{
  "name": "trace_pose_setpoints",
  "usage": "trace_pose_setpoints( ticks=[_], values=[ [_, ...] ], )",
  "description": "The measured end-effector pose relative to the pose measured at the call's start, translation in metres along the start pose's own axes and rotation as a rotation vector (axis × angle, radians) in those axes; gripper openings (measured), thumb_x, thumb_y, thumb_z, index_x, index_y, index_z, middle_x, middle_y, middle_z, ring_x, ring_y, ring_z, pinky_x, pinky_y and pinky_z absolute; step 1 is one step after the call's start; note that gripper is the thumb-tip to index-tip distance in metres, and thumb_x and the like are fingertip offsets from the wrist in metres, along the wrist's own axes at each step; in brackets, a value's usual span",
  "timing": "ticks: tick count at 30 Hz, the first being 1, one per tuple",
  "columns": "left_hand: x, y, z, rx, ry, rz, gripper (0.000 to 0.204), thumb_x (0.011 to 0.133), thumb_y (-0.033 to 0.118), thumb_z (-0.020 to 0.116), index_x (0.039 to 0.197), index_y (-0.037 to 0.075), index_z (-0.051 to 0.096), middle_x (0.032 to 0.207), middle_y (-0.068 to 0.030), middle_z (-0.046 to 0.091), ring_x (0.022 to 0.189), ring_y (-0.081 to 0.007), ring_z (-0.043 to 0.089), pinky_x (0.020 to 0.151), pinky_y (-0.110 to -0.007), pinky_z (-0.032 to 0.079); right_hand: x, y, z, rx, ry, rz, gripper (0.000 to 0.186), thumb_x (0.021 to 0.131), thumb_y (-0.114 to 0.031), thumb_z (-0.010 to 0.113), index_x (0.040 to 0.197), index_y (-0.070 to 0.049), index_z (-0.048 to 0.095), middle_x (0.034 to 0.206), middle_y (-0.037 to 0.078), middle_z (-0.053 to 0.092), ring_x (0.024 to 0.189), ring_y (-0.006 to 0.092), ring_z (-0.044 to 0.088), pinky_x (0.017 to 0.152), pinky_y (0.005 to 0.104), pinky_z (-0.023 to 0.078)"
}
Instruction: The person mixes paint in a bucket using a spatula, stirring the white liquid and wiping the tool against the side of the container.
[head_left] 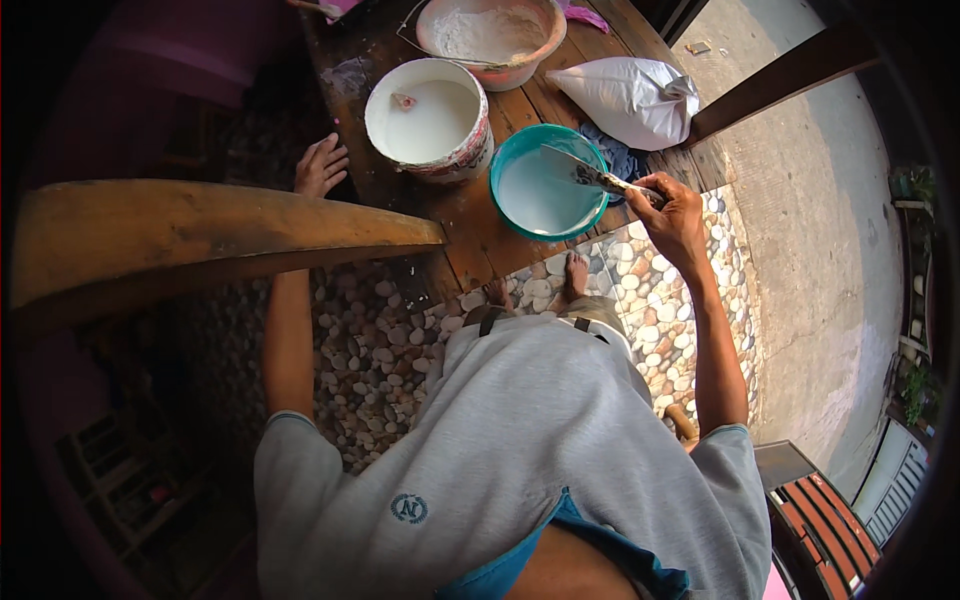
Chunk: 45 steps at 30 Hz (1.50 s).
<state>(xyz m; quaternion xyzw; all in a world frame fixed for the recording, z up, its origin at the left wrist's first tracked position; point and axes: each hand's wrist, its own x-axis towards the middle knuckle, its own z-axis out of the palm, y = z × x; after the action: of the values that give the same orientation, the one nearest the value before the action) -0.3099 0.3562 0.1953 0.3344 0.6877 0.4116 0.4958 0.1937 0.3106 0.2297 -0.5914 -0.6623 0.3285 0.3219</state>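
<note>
The right hand (pixel 672 212) is gripping a flat scraper (pixel 585 172) over the teal bowl (pixel 512 158) of white paste, likely mixing. The left hand (pixel 320 166) is resting spread on the wooden surface (pixel 470 230). A white bucket (pixel 478 140), pink bowl (pixel 545 45) and white sack (pixel 625 95) are sitting nearby.

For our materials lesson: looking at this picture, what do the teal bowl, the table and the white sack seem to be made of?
Teal bowl: probably plastic, with a smooth, evenly coloured rim. Table: wood, dark brown planks with visible seams and grain, smeared white in places. White sack: looks like thin plastic or woven plastic, soft and creased, knotted at one end; the weave is too small to tell.
</note>
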Motion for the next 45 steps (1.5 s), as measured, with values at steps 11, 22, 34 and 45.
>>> trace_pose_setpoints(
  ticks=[11, 22, 34, 45],
  values=[
    [0.075, 0.05, 0.051, 0.602, 0.039, 0.477, 0.062, 0.088, 0.041, 0.066, 0.125, -0.008, 0.053, 0.117, -0.0217, 0.065, 0.105, -0.0233, 0.063, 0.092, -0.032, 0.047, 0.069, -0.029, 0.043, -0.31, -0.221, -0.226, 0.019, 0.079, -0.017, 0.063, 0.088, 0.0, 0.061, 0.076, 0.022, 0.064, 0.073, 0.0408, 0.063, 0.068, 0.0467, 0.05],
    [0.05, 0.035, 0.051, 0.333, -0.055, 0.182, 0.056, 0.098, 0.048, 0.049, 0.118, -0.003, 0.061, 0.107, -0.0105, 0.066, 0.102, -0.0174, 0.058, 0.088, -0.03, 0.046, 0.095, -0.011, 0.051, -0.34, -0.172, -0.158, 0.016, 0.082, -0.017, 0.063, 0.085, -0.001, 0.065, 0.074, 0.02, 0.064, 0.073, 0.0395, 0.063, 0.066, 0.0471, 0.049],
    [0.063, 0.022, 0.052, 0.366, -0.098, 0.223, 0.055, 0.101, 0.045, 0.045, 0.122, -0.003, 0.06, 0.116, -0.0114, 0.065, 0.107, -0.0148, 0.055, 0.094, -0.029, 0.042, 0.073, -0.017, 0.063, -0.662, 0.184, -0.398, 0.049, 0.082, -0.018, 0.064, 0.129, -0.009, 0.051, 0.101, 0.011, 0.056, 0.09, 0.0272, 0.056, 0.071, 0.0398, 0.05],
    [0.074, 0.027, 0.051, 0.5, 0.002, 0.393, 0.053, 0.1, 0.046, 0.044, 0.111, -0.002, 0.064, 0.106, -0.0142, 0.068, 0.102, -0.0168, 0.058, 0.092, -0.031, 0.044, 0.038, -0.055, 0.1, -0.068, 0.162, -0.359, 0.041, 0.082, -0.024, 0.07, 0.116, -0.003, 0.062, 0.1, 0.015, 0.061, 0.089, 0.0325, 0.062, 0.076, 0.0405, 0.051]
  ],
)
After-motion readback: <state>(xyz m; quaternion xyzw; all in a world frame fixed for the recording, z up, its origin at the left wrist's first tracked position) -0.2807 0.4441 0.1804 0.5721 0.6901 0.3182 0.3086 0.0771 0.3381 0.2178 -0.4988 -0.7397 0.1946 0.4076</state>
